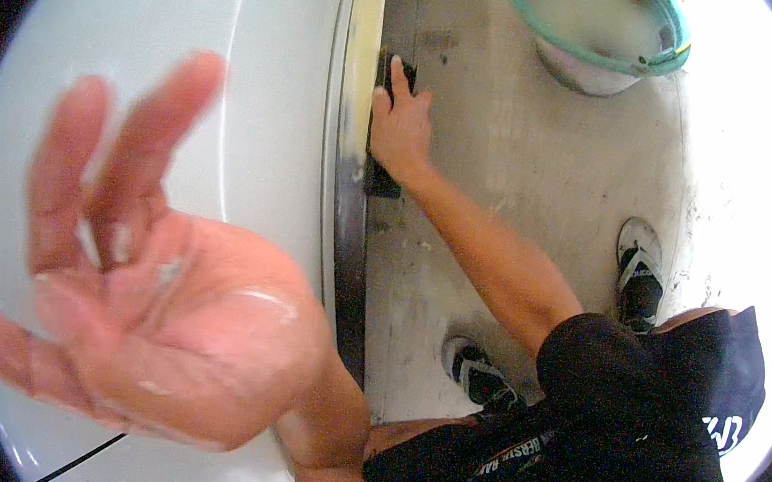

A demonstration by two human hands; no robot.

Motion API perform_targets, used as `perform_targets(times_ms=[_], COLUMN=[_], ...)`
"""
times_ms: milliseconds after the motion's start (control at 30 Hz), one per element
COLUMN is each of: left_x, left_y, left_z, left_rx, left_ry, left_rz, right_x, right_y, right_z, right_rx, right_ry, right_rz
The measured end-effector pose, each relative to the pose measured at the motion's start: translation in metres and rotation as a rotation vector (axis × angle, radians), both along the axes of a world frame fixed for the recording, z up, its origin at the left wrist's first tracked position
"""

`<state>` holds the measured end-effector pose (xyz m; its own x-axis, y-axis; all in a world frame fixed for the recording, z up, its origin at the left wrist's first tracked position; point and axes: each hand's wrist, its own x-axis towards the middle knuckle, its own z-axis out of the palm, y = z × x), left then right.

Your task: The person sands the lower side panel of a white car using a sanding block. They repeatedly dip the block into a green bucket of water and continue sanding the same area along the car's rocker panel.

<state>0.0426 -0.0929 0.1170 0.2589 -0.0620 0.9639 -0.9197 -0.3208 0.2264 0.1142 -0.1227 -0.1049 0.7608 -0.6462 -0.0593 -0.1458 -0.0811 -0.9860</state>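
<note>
My left hand (198, 325) is raised close to the camera at the left, palm showing, wet and slightly blurred. Its fingers are apart and partly bent, and I see nothing held in them. My right hand (401, 134) reaches out to the side edge of a white car body panel (275, 88). Its fingers are closed over a long black sanding block (383, 182), with the index finger stretched along it. Beside the block, the narrow panel edge carries a yellowish filler patch (362, 60) with greyish ends. The hand hides the block's middle.
At the far right a basin with a green rim (524, 6) holds cloudy water. A concrete floor (508, 150) lies beside the panel. My feet in sandals (639, 272) stand on it at the right. A dark seam (81, 460) crosses the white bodywork at lower left.
</note>
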Motion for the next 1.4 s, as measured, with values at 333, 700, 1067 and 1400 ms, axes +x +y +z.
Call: perform_targets(times_ms=[333, 700, 1067, 1400], left_x=[0.011, 0.015, 0.039, 0.051], left_y=[0.001, 0.005, -0.009, -0.013], left_z=[0.002, -0.023, -0.044, -0.048], left_rx=[0.029, 0.117, 0.098, 0.094], left_ry=[-0.017, -0.035, 0.083, 0.104], left_rz=[-0.128, -0.010, -0.096, -0.206], right_x=[0.035, 0.031, 0.075, 0.107], right_y=[-0.023, -0.022, -0.054, -0.080], right_z=[-0.024, -0.012, -0.019, -0.001], right_rx=[0.200, -0.015, -0.164, -0.245], right_ry=[-0.202, -0.123, -0.070, 0.012], right_rz=[0.023, 0.067, 0.076, 0.109])
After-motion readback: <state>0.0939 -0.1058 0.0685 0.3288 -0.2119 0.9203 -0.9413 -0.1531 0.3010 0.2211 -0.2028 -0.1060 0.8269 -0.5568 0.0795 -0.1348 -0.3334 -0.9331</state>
